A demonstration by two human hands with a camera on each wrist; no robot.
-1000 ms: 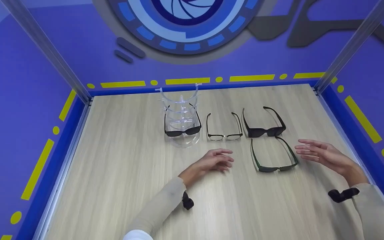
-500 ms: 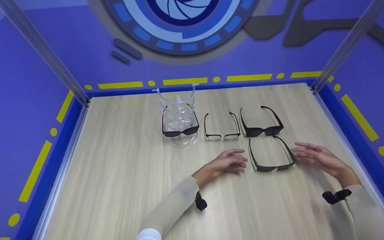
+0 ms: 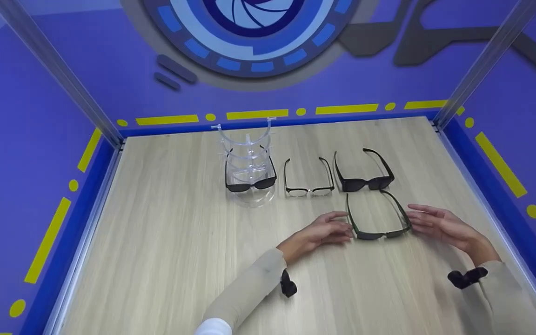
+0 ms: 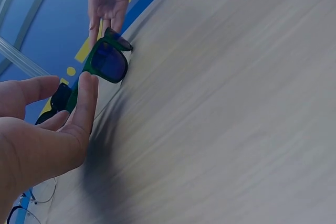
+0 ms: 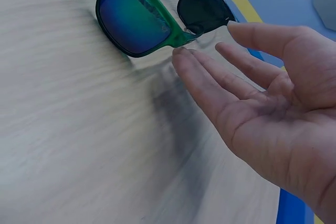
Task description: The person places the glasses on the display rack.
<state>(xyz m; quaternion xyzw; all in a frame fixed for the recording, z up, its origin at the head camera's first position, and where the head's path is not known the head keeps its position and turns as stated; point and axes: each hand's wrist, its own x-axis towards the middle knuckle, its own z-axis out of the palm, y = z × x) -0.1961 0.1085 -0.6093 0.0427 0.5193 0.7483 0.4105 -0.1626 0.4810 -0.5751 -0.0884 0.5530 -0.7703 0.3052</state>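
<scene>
Green-framed sunglasses (image 3: 372,236) with mirrored blue-green lenses lie on the table, temples unfolded and pointing away from me. My left hand (image 3: 321,233) is at their left side, its fingertips right by the left temple. On the other side my right hand (image 3: 445,229) has its fingertips at the right hinge corner. In the right wrist view the fingers (image 5: 202,77) stretch out relaxed beside the green frame (image 5: 176,38). The left wrist view shows the left thumb and fingers (image 4: 84,100) loosely spread, overlapping part of the green sunglasses (image 4: 109,62).
Black sunglasses (image 3: 365,184) lie just behind the green pair. Clear-lens glasses (image 3: 310,191) sit left of them. A transparent display stand (image 3: 248,163) holds dark sunglasses (image 3: 251,185) low down. Blue panels (image 3: 40,163) wall in the wooden table (image 3: 165,223).
My left hand has moved right, up to the green sunglasses' left temple. The right hand has shifted slightly left and nearer, to their right side. The camera view has shifted a little.
</scene>
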